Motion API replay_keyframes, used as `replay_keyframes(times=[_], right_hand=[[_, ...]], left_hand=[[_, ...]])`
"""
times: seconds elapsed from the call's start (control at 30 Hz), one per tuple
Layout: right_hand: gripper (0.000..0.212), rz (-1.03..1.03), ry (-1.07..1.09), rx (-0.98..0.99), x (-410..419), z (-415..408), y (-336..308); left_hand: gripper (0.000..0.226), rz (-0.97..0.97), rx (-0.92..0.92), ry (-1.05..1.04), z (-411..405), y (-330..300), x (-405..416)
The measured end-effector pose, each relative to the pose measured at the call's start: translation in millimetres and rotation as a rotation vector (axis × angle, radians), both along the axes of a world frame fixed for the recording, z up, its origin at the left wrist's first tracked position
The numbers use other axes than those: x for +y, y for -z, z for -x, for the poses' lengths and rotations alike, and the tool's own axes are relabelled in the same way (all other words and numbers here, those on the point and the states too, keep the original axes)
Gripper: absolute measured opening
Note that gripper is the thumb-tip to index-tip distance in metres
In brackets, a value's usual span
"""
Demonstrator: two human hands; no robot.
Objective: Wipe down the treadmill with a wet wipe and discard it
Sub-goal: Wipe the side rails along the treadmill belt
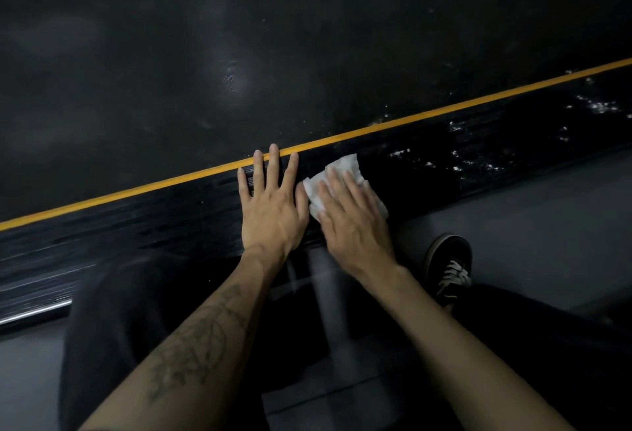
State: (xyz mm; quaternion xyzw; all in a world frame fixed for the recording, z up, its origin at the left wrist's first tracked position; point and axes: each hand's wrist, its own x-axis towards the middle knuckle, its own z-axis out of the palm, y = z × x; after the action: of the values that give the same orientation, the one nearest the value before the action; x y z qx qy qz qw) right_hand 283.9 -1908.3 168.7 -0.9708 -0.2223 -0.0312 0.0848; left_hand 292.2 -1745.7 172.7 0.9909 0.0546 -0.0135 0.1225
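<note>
- The floor (547, 211) is smooth grey, running along the near side at lower right
- More of the same grey shows at lower left, and faint tile seams (328, 393) cross it at the bottom centre
- The light is dim; a soft pale reflection (321, 293) streaks the floor
- No wall, window or furniture comes into sight from here
</note>
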Motion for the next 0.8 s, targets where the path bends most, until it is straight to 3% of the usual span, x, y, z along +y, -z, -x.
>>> replay_keyframes(times=[0.07,0.23,0.37,0.43,0.6,0.8], right_hand=[[0.057,0.004,0.001,0.006,-22.6,-15.6,-1.2],[0.061,-0.077,0.348,0.027,-27.2,-34.7,-4.8],[0.058,-0.023,0.051,0.044,-7.9,-15.7,0.2],[0.058,0.009,0.013,0.056,-26.3,-27.6,-3.1],[0.059,-0.062,0.406,0.053,-35.1,-41.0,-8.4],[0.059,-0.009,0.051,0.082,-19.9,-30.1,-7.4]], left_hand=[[0.062,-0.007,-0.006,-0.004,0.1,-0.1,0.5],[0.061,-0.017,-0.012,0.000,-0.2,-0.2,0.1],[0.061,-0.013,-0.007,0.002,0.0,1.0,0.3],[0.061,-0.013,-0.008,0.000,0.2,0.8,0.7],[0.061,-0.017,0.001,0.000,-0.4,-1.5,0.7],[0.060,-0.019,-0.007,0.000,-0.1,0.5,0.7]])
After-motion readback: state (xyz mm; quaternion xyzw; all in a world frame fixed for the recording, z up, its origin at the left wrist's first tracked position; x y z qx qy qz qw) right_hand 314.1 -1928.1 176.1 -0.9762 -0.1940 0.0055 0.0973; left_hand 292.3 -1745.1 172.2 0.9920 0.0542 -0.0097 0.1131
